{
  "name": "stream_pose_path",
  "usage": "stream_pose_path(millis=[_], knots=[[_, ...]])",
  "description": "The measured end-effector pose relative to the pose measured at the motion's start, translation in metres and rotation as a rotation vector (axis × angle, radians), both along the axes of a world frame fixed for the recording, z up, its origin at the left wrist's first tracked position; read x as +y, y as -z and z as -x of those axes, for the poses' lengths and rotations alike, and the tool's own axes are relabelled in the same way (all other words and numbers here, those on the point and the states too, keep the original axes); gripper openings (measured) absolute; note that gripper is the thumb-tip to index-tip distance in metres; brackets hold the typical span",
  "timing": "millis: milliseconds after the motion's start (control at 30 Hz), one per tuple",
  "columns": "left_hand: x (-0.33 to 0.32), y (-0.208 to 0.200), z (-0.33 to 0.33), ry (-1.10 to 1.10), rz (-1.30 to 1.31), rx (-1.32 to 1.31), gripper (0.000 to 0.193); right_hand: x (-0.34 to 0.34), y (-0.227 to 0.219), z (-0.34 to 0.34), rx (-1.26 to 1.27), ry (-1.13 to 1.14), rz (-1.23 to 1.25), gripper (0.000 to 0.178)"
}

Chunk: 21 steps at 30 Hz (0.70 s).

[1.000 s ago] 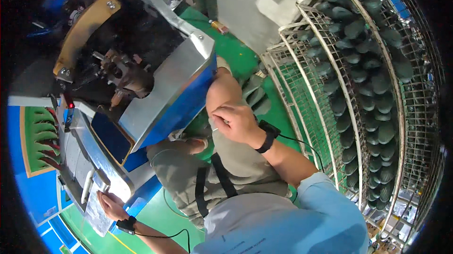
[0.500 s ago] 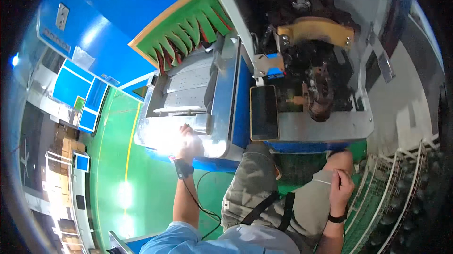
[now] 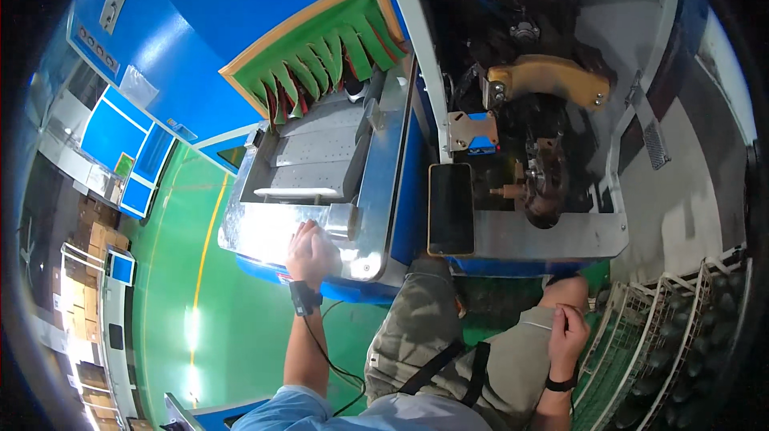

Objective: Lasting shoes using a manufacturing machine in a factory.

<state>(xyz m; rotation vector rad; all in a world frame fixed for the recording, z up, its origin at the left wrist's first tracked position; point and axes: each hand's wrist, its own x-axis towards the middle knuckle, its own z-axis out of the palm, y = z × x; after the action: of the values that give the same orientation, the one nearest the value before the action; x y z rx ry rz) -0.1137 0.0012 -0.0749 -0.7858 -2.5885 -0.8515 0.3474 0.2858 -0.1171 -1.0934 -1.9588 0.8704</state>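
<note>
My left hand (image 3: 311, 253) rests on the shiny metal end plate (image 3: 260, 227) of a conveyor, its fingers stretched forward on the surface. Just beyond it lies the grey slatted conveyor belt (image 3: 316, 142), with a white roller bar (image 3: 296, 192) at its near end. Under the green strip curtain (image 3: 320, 58) at the far end shows a small dark and white object (image 3: 355, 93), its kind unclear. My right hand (image 3: 569, 333) lies at my right thigh by the hem of the shorts, fingers curled; whether they pinch anything is hidden.
To the right of the conveyor stands a machine with a yellow curved pad (image 3: 553, 80) and a dark, shoe-shaped form (image 3: 545, 183). A black-screened panel (image 3: 451, 209) hangs at its front left. A white wire rack (image 3: 641, 343) holding several dark items stands at right.
The view has shifted slightly. My left hand has settled lower on the plate, its fingers flatter. The small object has come into sight under the curtain. My right hand stays at the thigh.
</note>
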Motion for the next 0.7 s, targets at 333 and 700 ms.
stream_pose_path(millis=[333,700], knots=[[0.0,0.005,0.001,0.013,-0.067,0.046,0.03,0.001,-0.002,-0.002,-0.036,0.017,-0.068,0.016],[0.003,-0.005,-0.005,0.011,-0.038,-0.004,0.029,0.001,-0.009,-0.002,-0.013,0.02,-0.065,0.018]])
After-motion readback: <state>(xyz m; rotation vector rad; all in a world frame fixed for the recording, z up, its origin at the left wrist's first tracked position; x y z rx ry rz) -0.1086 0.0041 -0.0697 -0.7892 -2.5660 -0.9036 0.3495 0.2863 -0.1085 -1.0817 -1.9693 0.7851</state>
